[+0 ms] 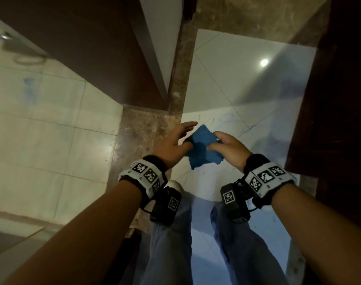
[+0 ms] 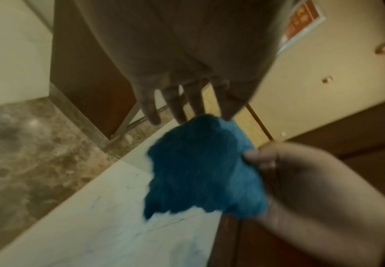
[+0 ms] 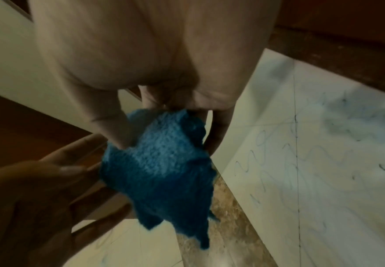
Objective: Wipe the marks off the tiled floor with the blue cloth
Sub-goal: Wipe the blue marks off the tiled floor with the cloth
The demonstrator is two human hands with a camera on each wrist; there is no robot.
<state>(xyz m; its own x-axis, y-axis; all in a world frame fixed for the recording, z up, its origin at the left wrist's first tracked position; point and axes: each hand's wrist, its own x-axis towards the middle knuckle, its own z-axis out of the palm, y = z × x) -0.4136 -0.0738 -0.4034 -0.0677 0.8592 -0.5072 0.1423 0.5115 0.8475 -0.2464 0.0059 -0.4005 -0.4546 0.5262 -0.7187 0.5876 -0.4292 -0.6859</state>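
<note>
A small blue cloth (image 1: pixel 204 151) hangs in the air above the white tiled floor (image 1: pixel 247 79), between my two hands. My right hand (image 1: pixel 214 140) pinches its right edge between thumb and fingers, and the right wrist view shows that pinch on the cloth (image 3: pixel 164 162). My left hand (image 1: pixel 187 132) has straight fingers. In the left wrist view its fingertips (image 2: pixel 182 115) touch the top edge of the cloth (image 2: pixel 200 166). Thin pen-like scribble marks (image 1: pixel 233 122) cross the tile just beyond the hands. More wavy marks (image 3: pixel 301 162) show beside the cloth.
A brown marble threshold strip (image 1: pixel 138 136) runs left of the marked tile. Dark wooden door frames stand at the right (image 1: pixel 336 99) and upper left (image 1: pixel 82 48). My legs in jeans (image 1: pixel 171 243) are below the hands. Pale tiles at the left (image 1: pixel 41 130) carry a blue smudge (image 1: pixel 29 87).
</note>
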